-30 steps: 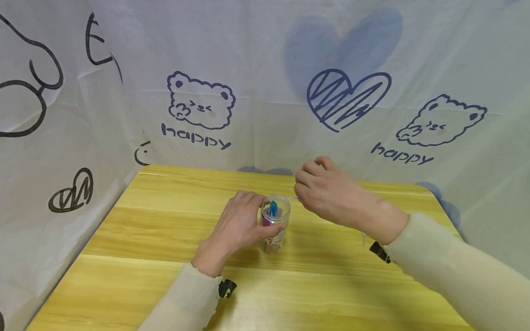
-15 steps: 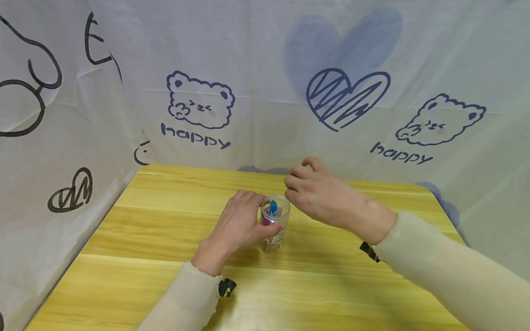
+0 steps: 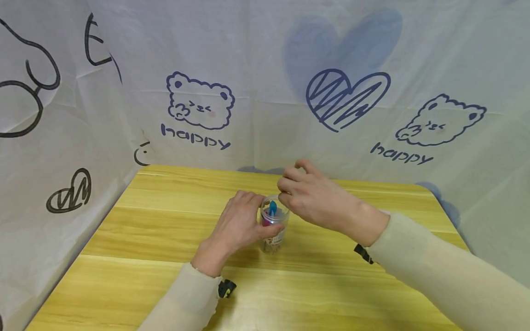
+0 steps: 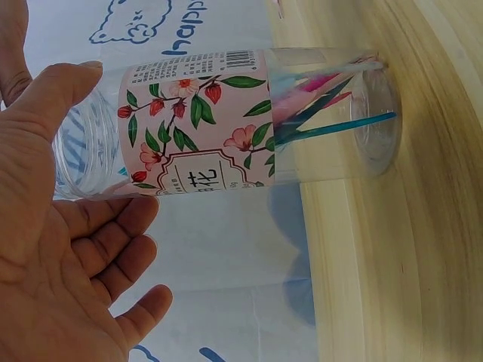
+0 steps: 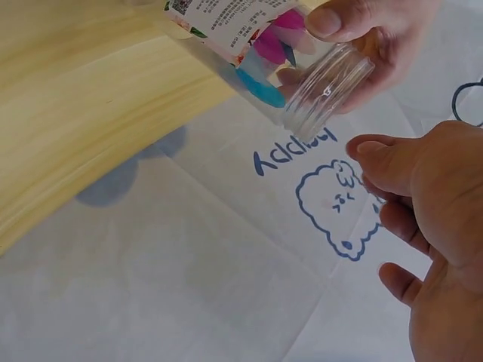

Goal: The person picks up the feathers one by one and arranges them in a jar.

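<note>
Here's the clear jar (image 3: 274,219), standing upright on the counter (image 3: 116,257) near the middle of the head view, mouth up, no lid on. A flowery label (image 4: 207,128) wraps it, and inside sit a blue piece (image 3: 273,208), up towards the mouth, and a magenta one (image 5: 270,47).

At nine o'clock, the left hand (image 3: 238,220) has its grip clamped on the jar near the top, thumb to the near side, and it hasn't budged. And here's the change, from two o'clock: a second ago the right hand (image 3: 310,195) was out beyond the rim, a pale thin strip poking from its fingers; now the fingertips are in over the rim and that strip is lost from sight! Its thumb and foremost finger lie close together, but whether that grip pinches anything, I cannot tell. My reading: left steadies, right works, and it's all come down to the jar's mouth.

Outward we go: yellow wood grain runs across the counter, and behind it hangs a white cloth (image 3: 248,55). From the jar, a happy bear (image 3: 201,101) at eleven o'clock, a scribbled heart (image 3: 349,99) at one, a second bear (image 3: 440,120) at two.
</note>
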The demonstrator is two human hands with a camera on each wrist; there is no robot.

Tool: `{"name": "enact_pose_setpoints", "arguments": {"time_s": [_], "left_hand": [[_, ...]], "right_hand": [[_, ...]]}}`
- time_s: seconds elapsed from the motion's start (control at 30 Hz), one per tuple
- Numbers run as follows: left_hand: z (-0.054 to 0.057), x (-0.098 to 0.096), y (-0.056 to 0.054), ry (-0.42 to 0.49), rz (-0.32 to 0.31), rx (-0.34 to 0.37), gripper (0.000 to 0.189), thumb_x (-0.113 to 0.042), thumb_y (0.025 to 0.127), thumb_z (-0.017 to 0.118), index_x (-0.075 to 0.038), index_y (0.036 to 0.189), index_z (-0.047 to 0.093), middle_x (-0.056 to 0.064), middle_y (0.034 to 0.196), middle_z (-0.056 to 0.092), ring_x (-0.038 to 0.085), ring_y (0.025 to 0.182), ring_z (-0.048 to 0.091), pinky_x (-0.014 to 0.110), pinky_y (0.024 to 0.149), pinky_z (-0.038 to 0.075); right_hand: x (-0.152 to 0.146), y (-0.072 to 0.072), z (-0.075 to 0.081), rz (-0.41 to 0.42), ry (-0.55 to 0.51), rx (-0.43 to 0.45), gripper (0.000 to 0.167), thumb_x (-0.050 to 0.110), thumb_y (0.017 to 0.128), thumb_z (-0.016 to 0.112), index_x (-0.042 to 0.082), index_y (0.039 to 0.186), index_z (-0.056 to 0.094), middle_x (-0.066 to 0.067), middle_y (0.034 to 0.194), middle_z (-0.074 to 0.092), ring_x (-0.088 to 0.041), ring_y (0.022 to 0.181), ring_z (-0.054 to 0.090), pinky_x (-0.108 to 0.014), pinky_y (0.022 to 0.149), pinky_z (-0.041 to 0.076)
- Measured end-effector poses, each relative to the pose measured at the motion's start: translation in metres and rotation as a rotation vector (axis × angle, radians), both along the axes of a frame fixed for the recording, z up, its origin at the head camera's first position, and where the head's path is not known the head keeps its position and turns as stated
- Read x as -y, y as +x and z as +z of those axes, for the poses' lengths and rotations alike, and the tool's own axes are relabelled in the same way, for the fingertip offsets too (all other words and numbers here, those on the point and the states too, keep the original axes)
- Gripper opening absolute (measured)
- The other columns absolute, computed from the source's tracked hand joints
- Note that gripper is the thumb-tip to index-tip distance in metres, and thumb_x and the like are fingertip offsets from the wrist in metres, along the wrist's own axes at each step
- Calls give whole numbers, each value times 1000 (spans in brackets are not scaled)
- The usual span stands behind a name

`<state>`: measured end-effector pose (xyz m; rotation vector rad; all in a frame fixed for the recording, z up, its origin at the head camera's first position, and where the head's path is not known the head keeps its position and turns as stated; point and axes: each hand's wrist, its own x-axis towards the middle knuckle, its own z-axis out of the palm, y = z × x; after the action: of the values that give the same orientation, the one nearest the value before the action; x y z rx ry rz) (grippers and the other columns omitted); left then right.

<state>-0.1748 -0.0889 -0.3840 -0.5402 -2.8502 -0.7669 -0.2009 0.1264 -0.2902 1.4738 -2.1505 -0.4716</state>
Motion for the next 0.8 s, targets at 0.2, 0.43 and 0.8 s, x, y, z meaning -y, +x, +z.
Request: {"name": "enact_pose_setpoints", "arguments": {"time_s": [0.2, 0.43, 0.8], "left_hand": [[-1, -1, 0, 11, 7, 2, 67, -58, 81, 87, -9, 124, 70, 3, 115, 68, 24, 113, 57, 45, 102, 48], [0, -1, 2, 10, 16, 11, 69, -57, 80, 88, -9, 126, 70, 3, 116, 69, 24, 113, 57, 46, 103, 47], [10, 1, 4, -45, 26, 12, 78, -61, 79, 87, -7, 132, 68, 7, 123, 69, 27, 120, 56, 48, 109, 45]], "right_hand": [[-9, 0, -1, -28, -69, 29, 8, 7, 101, 70, 11, 95, 74, -1, 101, 66, -26, 100, 53, -48, 98, 45], [-28, -2, -12, -62, -229, 55, 9, 13, 97, 76, 10, 105, 73, -5, 106, 68, -30, 104, 58, -51, 97, 46], [-77, -2, -43, -140, -448, 143, 14, 13, 92, 80, 9, 104, 73, -8, 103, 68, -33, 101, 58, -52, 90, 43]]}}
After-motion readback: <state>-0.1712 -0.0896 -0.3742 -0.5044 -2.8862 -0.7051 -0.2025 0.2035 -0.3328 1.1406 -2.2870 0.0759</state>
